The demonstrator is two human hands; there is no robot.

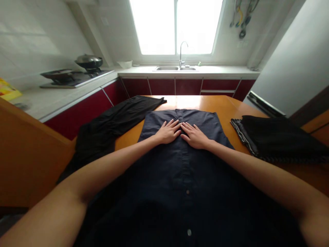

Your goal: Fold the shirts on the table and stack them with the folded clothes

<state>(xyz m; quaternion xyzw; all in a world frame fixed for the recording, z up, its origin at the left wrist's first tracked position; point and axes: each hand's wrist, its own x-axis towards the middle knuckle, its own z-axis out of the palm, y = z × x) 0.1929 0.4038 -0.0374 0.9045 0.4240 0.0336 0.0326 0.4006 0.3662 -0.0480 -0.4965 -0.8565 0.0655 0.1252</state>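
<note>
From the head view, I saw a dark navy shirt (164, 171) laid out flat on the orange-brown wooden worktop (231, 111), its far edge reaching toward the window side and its near part sinking into shadow at the bottom, where I could not tell how it ended. A button strip (185, 163) ran down its middle, with a couple of pale buttons showing. The left hand (167, 133) and the right hand (195, 136) both lay palm down on the cloth near that far edge, fingers extended and slightly spread, their tips meeting or nearly so over the strip. Neither grip pinched anything; both simply rested flat on the fabric.

To my eye the shirt was light and soft, thin enough to crease under a sideways push, with little stiffness except perhaps along the strip. It did not look fragile, though a smooth weave might have slid on the polished wood. The far corners or the side edges seemed the best places to take hold, pinched between thumb and fingers, since the middle would only have bunched.

A black garment (99, 132) sprawled on the left, and a folded black cloth (280, 137) with a fringed edge lay on the right.
</note>
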